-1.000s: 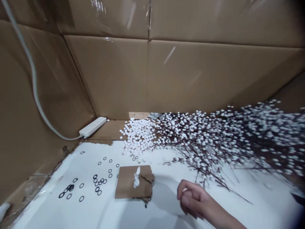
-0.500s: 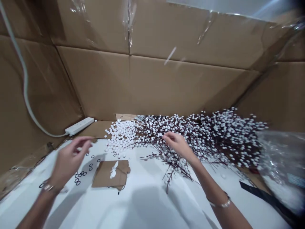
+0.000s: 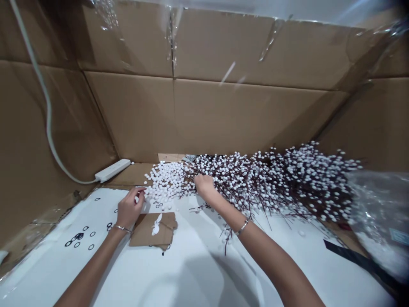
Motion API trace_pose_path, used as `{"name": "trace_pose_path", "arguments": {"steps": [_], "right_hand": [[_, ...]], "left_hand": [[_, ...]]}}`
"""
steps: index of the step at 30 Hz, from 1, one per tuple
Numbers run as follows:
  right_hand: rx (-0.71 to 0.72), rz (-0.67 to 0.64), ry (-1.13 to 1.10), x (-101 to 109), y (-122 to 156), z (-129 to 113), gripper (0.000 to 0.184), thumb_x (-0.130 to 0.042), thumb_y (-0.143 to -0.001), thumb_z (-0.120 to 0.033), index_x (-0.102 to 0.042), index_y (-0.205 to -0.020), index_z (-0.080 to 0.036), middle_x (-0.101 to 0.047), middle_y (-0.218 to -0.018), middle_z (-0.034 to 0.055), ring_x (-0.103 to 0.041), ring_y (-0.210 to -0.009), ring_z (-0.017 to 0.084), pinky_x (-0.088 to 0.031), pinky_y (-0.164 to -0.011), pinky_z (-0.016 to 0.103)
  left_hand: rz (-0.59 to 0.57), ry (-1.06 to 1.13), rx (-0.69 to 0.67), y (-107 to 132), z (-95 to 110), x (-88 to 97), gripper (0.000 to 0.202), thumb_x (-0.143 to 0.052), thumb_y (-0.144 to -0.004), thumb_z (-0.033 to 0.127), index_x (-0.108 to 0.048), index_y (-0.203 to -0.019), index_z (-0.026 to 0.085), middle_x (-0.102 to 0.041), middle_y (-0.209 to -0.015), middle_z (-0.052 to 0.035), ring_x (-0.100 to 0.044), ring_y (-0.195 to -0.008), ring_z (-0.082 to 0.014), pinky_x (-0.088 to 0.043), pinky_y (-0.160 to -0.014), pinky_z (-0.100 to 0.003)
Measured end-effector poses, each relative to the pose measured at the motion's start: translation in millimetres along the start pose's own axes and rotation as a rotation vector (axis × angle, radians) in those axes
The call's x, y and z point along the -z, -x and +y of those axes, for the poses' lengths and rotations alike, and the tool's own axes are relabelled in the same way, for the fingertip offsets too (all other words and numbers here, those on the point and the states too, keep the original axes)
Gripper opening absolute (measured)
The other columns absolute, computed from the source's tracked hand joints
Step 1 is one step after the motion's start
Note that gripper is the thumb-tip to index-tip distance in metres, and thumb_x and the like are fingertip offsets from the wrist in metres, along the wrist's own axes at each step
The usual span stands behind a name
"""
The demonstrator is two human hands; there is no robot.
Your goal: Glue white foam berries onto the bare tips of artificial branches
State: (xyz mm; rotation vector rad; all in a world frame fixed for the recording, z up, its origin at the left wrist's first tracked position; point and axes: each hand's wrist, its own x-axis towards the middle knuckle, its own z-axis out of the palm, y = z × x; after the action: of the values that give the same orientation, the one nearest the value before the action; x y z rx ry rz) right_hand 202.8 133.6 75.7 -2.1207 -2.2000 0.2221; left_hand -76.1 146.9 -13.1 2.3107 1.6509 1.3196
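Note:
My left hand (image 3: 130,207) is at the left edge of a pile of loose white balls (image 3: 166,181), its thumb and fingers curled together in a pinch. Whatever lies between those fingertips is too small to make out. My right hand (image 3: 204,186) is closed, knuckles up, where the loose balls meet a heap of dark twigs with white berries (image 3: 243,183). Its fingertips are hidden, so I cannot tell what they grip. Just below my left hand lies a piece of brown cardboard (image 3: 143,232) with a white smear of paste-like material (image 3: 156,224) on it.
Small black rings (image 3: 78,236) lie scattered on the white sheet (image 3: 128,277) at the left. A white power strip (image 3: 113,169) with a cable sits at the back left. Cardboard walls (image 3: 255,115) enclose the back and sides. Clear plastic wrapping (image 3: 380,209) lies at the right.
My left hand has moved right and slightly forward, towards the loose balls. My right hand has shifted left across the twigs to the edge of the ball pile, and its fingers have closed more.

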Motion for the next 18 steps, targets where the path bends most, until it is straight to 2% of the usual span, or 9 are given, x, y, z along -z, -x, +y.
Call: {"name": "trace_pose_path", "arguments": {"steps": [5, 7, 9, 11, 13, 15, 18], "right_hand": [[-0.124, 0.161, -0.196, 1.9, -4.2, 6.5, 0.023, -0.051, -0.087, -0.008, -0.067, -0.104, -0.009, -0.07, -0.105, 0.0252, -0.066, -0.105, 0.029, -0.046, -0.087, 0.037], [-0.126, 0.25, -0.324, 6.0, -3.7, 10.8, 0.026, -0.045, -0.09, -0.01, -0.064, -0.108, -0.009, -0.069, -0.107, 0.024, -0.064, -0.106, 0.028, -0.045, -0.087, 0.037], [-0.095, 0.316, -0.492, 9.4, -3.9, 12.0, 0.025, -0.042, -0.093, -0.017, -0.061, -0.109, -0.011, -0.069, -0.104, 0.0198, -0.066, -0.096, 0.024, -0.047, -0.081, 0.033], [-0.044, 0.333, -0.686, 10.2, -4.3, 8.5, 0.026, -0.042, -0.094, -0.027, -0.058, -0.107, -0.013, -0.071, -0.096, 0.0134, -0.065, -0.075, 0.017, -0.049, -0.067, 0.028], [0.009, 0.314, -0.88, 7.9, -4.1, 0.7, 0.027, -0.044, -0.092, -0.035, -0.056, -0.104, -0.014, -0.071, -0.089, 0.0083, -0.057, -0.055, 0.011, -0.045, -0.052, 0.024], [0.047, 0.296, -1.048, 3.2, -2.2, -9.0, 0.028, -0.047, -0.088, -0.04, -0.054, -0.1, -0.015, -0.07, -0.087, 0.0063, -0.051, -0.047, 0.007, -0.041, -0.043, 0.021], [0.082, 0.276, -1.224, -5.5, 3.6, -23.4, 0.031, -0.052, -0.083, -0.045, -0.053, -0.094, -0.016, -0.069, -0.084, 0.0054, -0.049, -0.046, 0.006, -0.039, -0.04, 0.02]], "left_hand": [[0.029, 0.033, -0.052, 0.8, 4.8, 0.4, 0.021, -0.044, -0.093, 0.027, -0.063, -0.097, 0.021, -0.07, -0.094, -0.0036, -0.057, -0.063, -0.0144, -0.044, -0.066, -0.026], [0.035, 0.044, -0.078, 1.4, 6.6, 0.4, 0.02, -0.044, -0.093, 0.026, -0.063, -0.096, 0.021, -0.07, -0.094, -0.0035, -0.057, -0.062, -0.0143, -0.044, -0.066, -0.026], [0.038, 0.067, -0.094, 2.1, 8.9, 0.4, 0.019, -0.044, -0.093, 0.025, -0.063, -0.095, 0.02, -0.07, -0.092, -0.0034, -0.057, -0.064, -0.0146, -0.044, -0.067, -0.026], [0.046, 0.107, -0.086, 2.7, 12.8, 0.5, 0.019, -0.044, -0.094, 0.024, -0.062, -0.096, 0.02, -0.069, -0.093, -0.0035, -0.059, -0.068, -0.015, -0.045, -0.066, -0.027], [0.041, 0.165, -0.071, 3.5, 18.4, 0.8, 0.019, -0.043, -0.095, 0.024, -0.062, -0.098, 0.02, -0.068, -0.095, -0.0037, -0.061, -0.074, -0.0155, -0.045, -0.066, -0.026], [0.01, 0.225, -0.074, 4.9, 25.2, 1.5, 0.019, -0.043, -0.096, 0.024, -0.061, -0.101, 0.021, -0.068, -0.098, -0.0038, -0.062, -0.081, -0.0161, -0.046, -0.067, -0.026], [-0.042, 0.291, -0.092, 7.6, 37.4, 3.5, 0.019, -0.043, -0.096, 0.025, -0.061, -0.101, 0.021, -0.067, -0.1, -0.0042, -0.062, -0.088, -0.0172, -0.046, -0.071, -0.028]]}}
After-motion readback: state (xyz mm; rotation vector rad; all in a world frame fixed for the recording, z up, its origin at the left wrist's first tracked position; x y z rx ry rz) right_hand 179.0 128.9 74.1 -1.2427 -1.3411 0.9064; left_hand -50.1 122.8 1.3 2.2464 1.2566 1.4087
